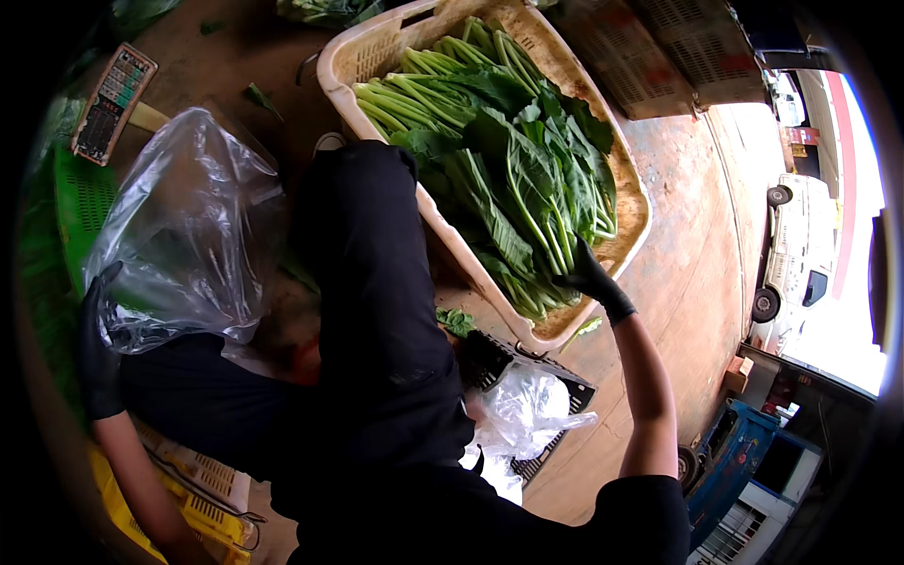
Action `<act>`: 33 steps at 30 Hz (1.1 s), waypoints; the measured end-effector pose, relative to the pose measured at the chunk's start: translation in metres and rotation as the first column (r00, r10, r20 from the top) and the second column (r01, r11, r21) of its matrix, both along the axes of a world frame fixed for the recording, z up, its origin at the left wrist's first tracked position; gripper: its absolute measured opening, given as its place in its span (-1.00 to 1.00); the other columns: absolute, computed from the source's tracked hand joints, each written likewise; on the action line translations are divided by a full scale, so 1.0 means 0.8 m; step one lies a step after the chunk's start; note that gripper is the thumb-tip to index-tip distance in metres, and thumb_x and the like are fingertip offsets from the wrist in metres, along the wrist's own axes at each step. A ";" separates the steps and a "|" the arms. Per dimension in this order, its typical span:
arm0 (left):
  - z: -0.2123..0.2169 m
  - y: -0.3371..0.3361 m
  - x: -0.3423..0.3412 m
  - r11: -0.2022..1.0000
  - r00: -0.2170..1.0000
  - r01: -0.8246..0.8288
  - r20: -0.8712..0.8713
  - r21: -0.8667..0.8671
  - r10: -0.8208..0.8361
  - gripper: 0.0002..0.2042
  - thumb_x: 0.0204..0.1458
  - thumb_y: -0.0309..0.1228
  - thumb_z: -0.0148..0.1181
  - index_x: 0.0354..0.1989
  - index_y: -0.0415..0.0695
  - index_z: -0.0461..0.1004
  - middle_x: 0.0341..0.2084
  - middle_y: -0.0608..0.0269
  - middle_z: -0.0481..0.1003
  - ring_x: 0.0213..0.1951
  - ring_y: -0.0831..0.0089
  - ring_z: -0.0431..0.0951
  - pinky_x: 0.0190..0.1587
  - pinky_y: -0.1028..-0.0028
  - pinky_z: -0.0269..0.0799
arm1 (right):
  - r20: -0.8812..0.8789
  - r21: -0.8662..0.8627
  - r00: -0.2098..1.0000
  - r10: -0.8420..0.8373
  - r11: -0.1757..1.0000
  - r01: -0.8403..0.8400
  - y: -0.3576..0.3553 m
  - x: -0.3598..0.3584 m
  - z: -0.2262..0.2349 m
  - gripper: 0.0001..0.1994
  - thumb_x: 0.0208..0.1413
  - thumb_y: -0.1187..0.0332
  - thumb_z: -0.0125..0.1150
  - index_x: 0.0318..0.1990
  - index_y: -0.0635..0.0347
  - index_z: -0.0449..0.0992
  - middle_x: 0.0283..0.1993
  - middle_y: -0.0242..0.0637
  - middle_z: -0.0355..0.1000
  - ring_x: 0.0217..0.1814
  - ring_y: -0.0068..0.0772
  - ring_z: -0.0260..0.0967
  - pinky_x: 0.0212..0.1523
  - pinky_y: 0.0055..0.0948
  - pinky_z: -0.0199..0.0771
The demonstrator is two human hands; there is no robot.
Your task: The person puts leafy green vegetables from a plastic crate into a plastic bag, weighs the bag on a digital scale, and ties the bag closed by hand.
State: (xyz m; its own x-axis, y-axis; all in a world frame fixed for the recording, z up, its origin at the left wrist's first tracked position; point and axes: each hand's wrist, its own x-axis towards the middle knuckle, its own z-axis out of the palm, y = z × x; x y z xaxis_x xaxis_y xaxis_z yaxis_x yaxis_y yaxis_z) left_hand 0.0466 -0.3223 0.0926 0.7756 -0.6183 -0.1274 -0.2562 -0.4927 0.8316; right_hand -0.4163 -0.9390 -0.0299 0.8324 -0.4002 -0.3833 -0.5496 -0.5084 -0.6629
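Observation:
My left hand, in a black glove, closes on the edge of a clear plastic bag. The bag hangs puffed out beside my left leg. A cream plastic crate stands tilted in view ahead of my knees, filled with leafy greens with long pale stems. My right hand, also black-gloved, reaches over the crate's right side. Its fingers are closed around the stem ends of some greens, which still lie on the pile. The palm side of that hand is hidden.
A weighing scale's keypad display stands at the far left above a green basket. White plastic bags lie on a black crate by my right leg. Brown crates stand far right; a yellow crate is near left.

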 end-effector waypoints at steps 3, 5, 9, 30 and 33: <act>0.030 -0.009 -0.001 0.998 0.996 -0.053 -0.063 0.037 0.055 -0.60 0.21 -0.27 -0.22 0.08 -0.32 0.24 0.07 0.07 0.29 0.14 0.39 0.22 0.20 0.36 0.05 | 0.112 -0.278 0.984 0.139 0.955 -0.104 0.018 0.020 0.016 -0.34 -0.35 0.26 0.44 -0.05 0.31 0.26 -0.16 0.02 0.35 -0.10 -0.03 0.29 -0.09 -0.20 0.32; 0.041 -0.015 0.008 0.961 0.917 -0.269 -0.324 -0.067 0.234 -0.61 0.24 -0.27 -0.29 0.05 -0.29 0.30 0.01 0.14 0.33 0.05 0.44 0.28 0.14 0.44 0.14 | -0.005 -0.361 0.998 0.057 0.931 -0.055 0.031 0.019 0.039 -0.39 -0.39 0.24 0.44 -0.14 0.31 0.29 -0.28 0.00 0.37 -0.25 0.02 0.33 -0.24 -0.16 0.36; 0.059 -0.039 0.010 0.886 0.829 -0.426 -0.470 -0.184 0.302 -0.61 0.21 -0.24 -0.22 -0.02 -0.29 0.38 -0.13 0.24 0.42 -0.13 0.57 0.40 -0.07 0.57 0.31 | -0.078 -0.314 0.990 0.120 0.939 -0.139 0.011 -0.030 0.001 -0.03 -0.47 0.16 0.53 0.10 0.42 0.05 0.03 0.12 0.14 0.06 0.08 0.10 0.07 -0.13 0.16; 0.003 0.007 -0.002 0.999 0.999 -0.045 -0.002 -0.008 0.045 -0.59 0.24 -0.30 -0.34 0.15 -0.31 0.18 0.10 0.11 0.26 0.17 0.41 0.19 0.24 0.41 -0.04 | -0.183 -0.517 0.981 -0.065 0.855 -0.040 0.050 0.021 0.020 -0.16 -0.39 0.02 0.42 0.01 0.38 0.17 -0.15 0.23 0.27 -0.12 0.19 0.26 -0.09 -0.10 0.33; 0.010 0.007 -0.002 0.982 0.960 -0.015 0.278 0.187 -0.039 -0.63 0.13 -0.53 -0.22 0.13 -0.24 0.24 0.03 0.10 0.36 0.03 0.35 0.37 0.12 0.39 0.22 | -0.243 -0.468 0.968 -0.065 0.882 -0.058 0.042 0.034 0.044 -0.27 -0.41 0.17 0.44 -0.06 0.35 0.21 -0.16 0.16 0.27 -0.10 0.12 0.24 -0.09 -0.12 0.31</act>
State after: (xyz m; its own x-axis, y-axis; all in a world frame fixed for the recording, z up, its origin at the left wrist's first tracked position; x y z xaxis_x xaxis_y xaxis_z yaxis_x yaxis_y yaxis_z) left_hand 0.0449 -0.3166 0.1009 0.7890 -0.6140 -0.0199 -0.4722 -0.6268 0.6198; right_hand -0.3893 -0.9057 0.0056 0.7351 -0.5862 -0.3406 -0.6648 -0.7219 -0.1921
